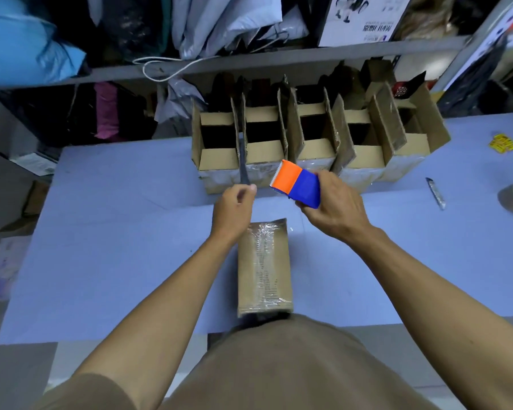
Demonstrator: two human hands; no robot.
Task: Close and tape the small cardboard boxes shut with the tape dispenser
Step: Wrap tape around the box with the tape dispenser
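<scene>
Your right hand [333,202] grips the orange and blue tape dispenser [296,184] above the blue table [116,232], while your left hand [234,207] pinches a thin dark blade-like tool [243,164]. The taped cardboard box [264,267] lies closed just below both hands, and a row of open boxes [308,143] stands behind.

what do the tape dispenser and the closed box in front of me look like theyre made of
Tape dispenser, held in the right hand: looks like moulded plastic, matte orange and blue, with a pale toothed cutting edge whose material I cannot tell.
Closed box: brown cardboard, its top covered by glossy clear tape that catches the light and wrinkles at the far end.
</scene>
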